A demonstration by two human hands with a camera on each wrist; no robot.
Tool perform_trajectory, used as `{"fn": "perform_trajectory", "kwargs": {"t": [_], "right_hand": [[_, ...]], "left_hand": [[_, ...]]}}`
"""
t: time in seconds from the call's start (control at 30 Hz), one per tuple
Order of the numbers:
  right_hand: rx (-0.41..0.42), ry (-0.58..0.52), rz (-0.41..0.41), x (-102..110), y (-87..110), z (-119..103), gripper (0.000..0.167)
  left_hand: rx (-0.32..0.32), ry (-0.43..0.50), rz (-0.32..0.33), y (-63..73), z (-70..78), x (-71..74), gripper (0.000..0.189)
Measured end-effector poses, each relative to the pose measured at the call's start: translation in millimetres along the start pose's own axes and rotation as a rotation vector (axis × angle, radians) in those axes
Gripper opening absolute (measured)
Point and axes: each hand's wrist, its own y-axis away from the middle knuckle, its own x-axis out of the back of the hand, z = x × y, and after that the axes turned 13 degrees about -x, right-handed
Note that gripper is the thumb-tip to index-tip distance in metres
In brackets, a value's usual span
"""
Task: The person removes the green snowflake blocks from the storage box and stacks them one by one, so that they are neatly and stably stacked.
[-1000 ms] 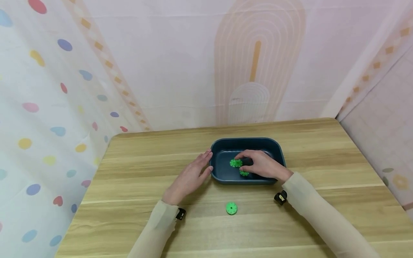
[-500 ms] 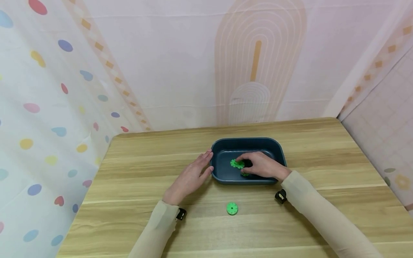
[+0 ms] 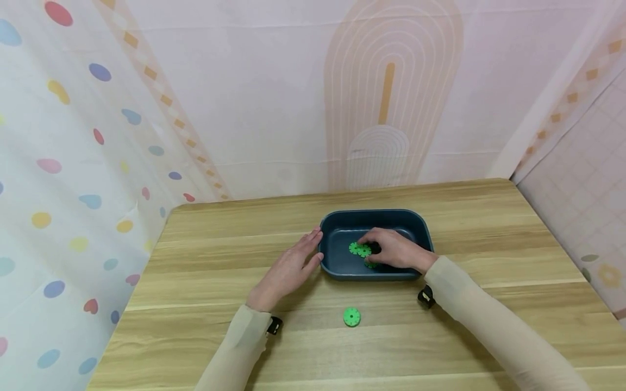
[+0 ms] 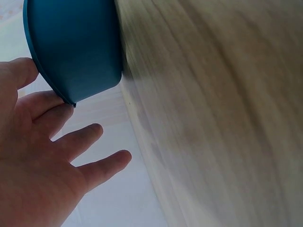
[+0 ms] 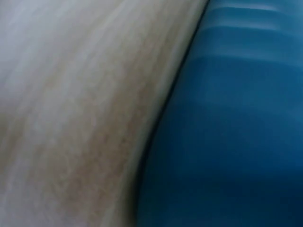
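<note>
A dark blue rectangular tub (image 3: pixel 342 274) stands on the wooden table, with several green notched toy discs (image 3: pixel 354 248) inside. My right hand (image 3: pixel 398 250) reaches over its right side, fingers curled, index finger and thumb at opposite edges of a green notched disc (image 3: pixel 364 251); its other fingers are hidden. Part of another disc shows under the thumb. My left hand (image 3: pixel 288 269) lies along the tub's left end, its fingers extended; in the left wrist view, thumb and fingertips touch the rim (image 4: pixel 52 85). The right wrist view shows only the tub's outer wall (image 5: pixel 227 132) and tabletop.
One more green notched disc (image 3: pixel 351 316) lies flat on the table (image 3: pixel 195 282) in front of the tub. A patterned curtain (image 3: pixel 274 98) hangs behind the table and along its left side. Each wrist wears a small black camera (image 3: pixel 426 297).
The right hand makes only small shifts inside the tub, and the disc at its fingertips slides slightly right and toward me. The left hand stays at the rim.
</note>
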Motion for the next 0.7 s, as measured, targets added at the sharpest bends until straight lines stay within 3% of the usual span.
{"fn": "perform_trajectory", "kwargs": {"t": [0.27,0.7], "right_hand": [[-0.005,0.046,-0.003,-2.2,-0.5,2.1,0.039],[-0.011,0.025,-0.01,-3.0,1.8,3.3,0.032]], "left_hand": [[-0.005,0.0,-0.001,-0.4,0.9,-0.9,0.058],[0.001,-0.001,0.002,-1.1,3.3,-2.5,0.058]]}}
